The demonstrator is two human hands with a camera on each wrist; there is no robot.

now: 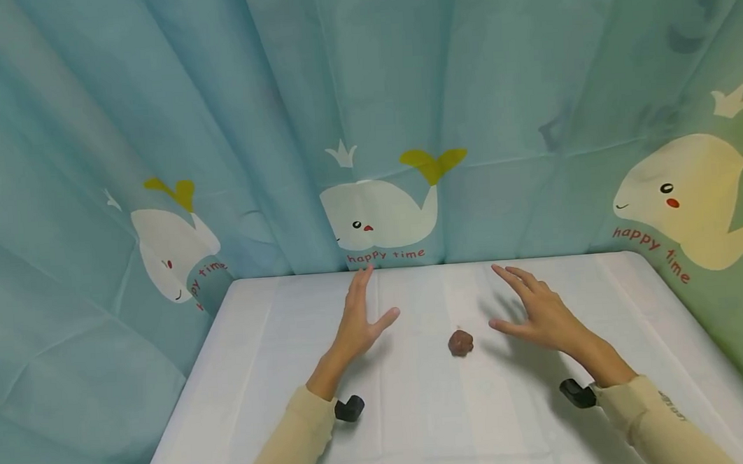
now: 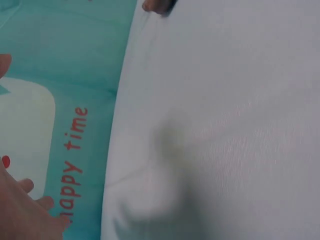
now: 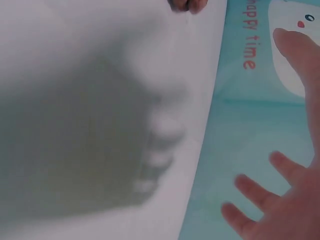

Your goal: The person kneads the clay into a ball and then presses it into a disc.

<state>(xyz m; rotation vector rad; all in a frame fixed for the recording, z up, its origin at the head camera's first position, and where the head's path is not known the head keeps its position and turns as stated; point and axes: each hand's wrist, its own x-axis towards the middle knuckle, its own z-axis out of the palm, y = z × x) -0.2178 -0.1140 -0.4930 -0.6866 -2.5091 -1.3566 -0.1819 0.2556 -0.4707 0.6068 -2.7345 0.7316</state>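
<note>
A small, lumpy reddish-brown piece lies on the white tabletop between the two hands. To its left, my left hand is held over the table with fingers extended and thumb spread apart, holding nothing. On the other side, my right hand hovers, fingers spread and thumb pointing toward the lump, also holding nothing. Both hands are apart from the lump. In the left wrist view, part of the left hand shows at the lower left. Spread fingers of the right hand show in the right wrist view.
The white-covered table ends at a blue-green curtain printed with whales and "happy time". The curtain also hangs along the left and right sides. A black wrist device sits by the left cuff, another black device by the right.
</note>
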